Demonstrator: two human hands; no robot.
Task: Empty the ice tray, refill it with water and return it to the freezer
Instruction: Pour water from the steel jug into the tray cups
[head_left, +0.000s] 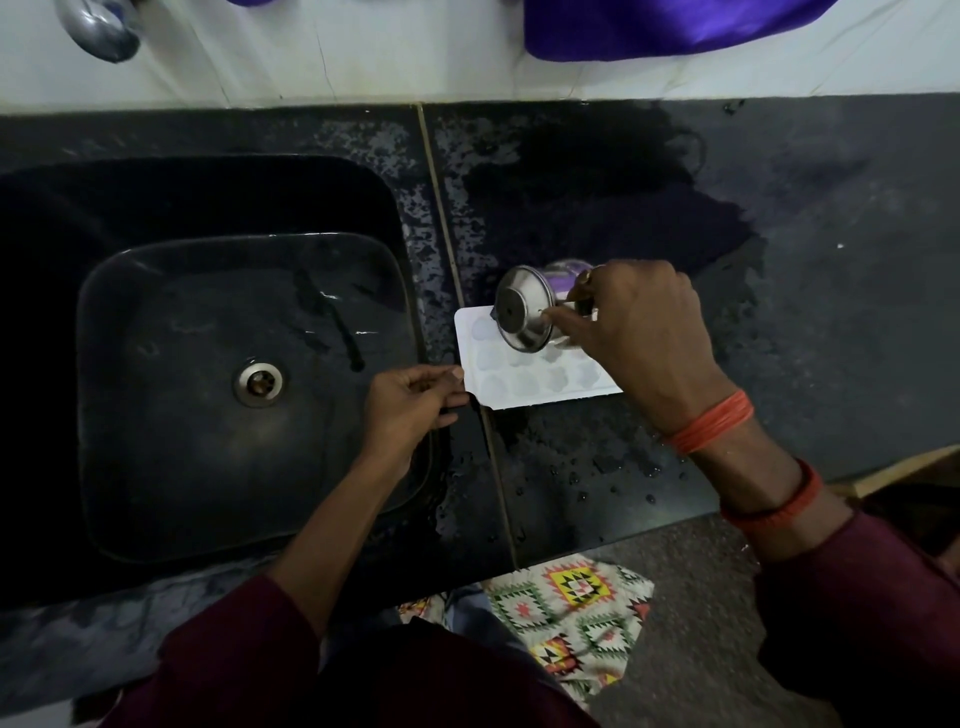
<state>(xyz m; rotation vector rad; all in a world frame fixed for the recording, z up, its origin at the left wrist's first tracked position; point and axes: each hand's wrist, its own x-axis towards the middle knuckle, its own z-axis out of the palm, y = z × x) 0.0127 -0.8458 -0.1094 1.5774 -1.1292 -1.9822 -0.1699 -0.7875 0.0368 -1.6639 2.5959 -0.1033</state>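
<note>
A white ice tray (530, 382) lies flat on the dark wet counter (831, 249), just right of the sink. My left hand (410, 402) pinches the tray's left tab between thumb and fingers. My right hand (639, 327) grips a small steel cup (522, 306), tipped on its side over the tray's far cells with its base facing left. The tray's cells look pale and shallow; I cannot tell how much water is in them.
A black sink (244, 389) with a round drain (258, 383) fills the left. A steel tap (101, 26) hangs at the top left. Purple cloth (649, 26) hangs on the white wall behind. Water drops dot the counter's front. A patterned cloth (571, 618) lies below the counter edge.
</note>
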